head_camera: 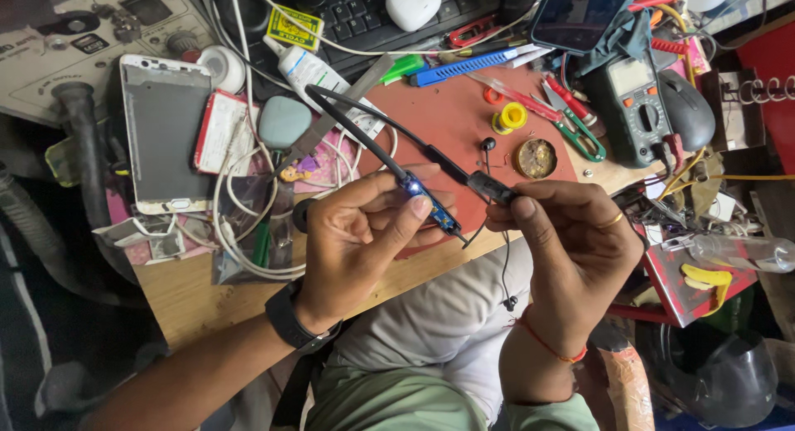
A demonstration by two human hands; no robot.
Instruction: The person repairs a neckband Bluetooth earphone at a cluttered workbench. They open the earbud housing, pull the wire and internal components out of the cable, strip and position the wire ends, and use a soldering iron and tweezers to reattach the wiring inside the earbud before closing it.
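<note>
My left hand point(364, 236) pinches a narrow blue circuit board point(432, 206) with a small lit light on it; a thick black neckband cable point(348, 120) runs from the board up and left over the bench. My right hand point(571, 236) grips a small black housing piece point(489, 185) joined to the same cable. A thin black wire with an earbud point(509, 302) hangs from it over my lap. Another earbud point(489, 144) lies on the red mat. Both hands are held close together above the bench's front edge.
The wooden bench point(190, 298) is crowded: a red mat point(447, 112), an opened phone point(163, 133), a multimeter point(636, 104), green-handled scissors point(580, 133), a solder flux tin point(535, 158), yellow solder spool point(510, 117), black keyboard point(364, 17), white cables point(240, 249).
</note>
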